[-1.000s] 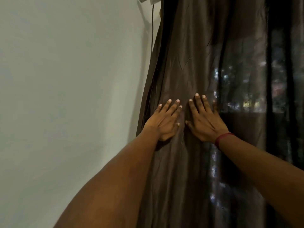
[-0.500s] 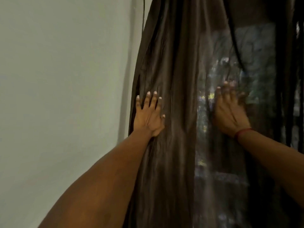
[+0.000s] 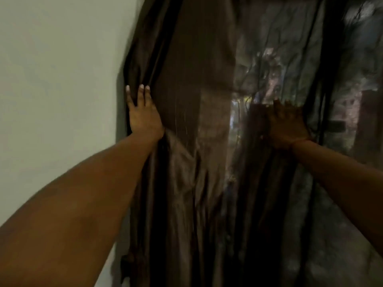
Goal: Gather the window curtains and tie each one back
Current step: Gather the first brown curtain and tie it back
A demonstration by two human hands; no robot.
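Observation:
A dark brown, partly sheer curtain [image 3: 196, 183] hangs in front of me and fills the middle and right of the view. My left hand [image 3: 143, 114] lies flat on its left edge beside the wall, fingers straight and pointing up. My right hand [image 3: 287, 125] presses on the fabric farther right, at about the same height, with fingers spread upward; it is blurred and dim. A red band sits on my right wrist. The stretch of curtain between my hands is pulled wide, with loose folds below.
A plain pale wall [image 3: 58, 90] takes up the left of the view, right against the curtain's edge. Through the sheer fabric a window [image 3: 352, 96] shows blurred lights and shapes outside. The curtain's top and bottom are out of frame.
My hands have moved apart: the left slid to the curtain's left edge by the wall, the right went farther right. The fabric between them has spread out.

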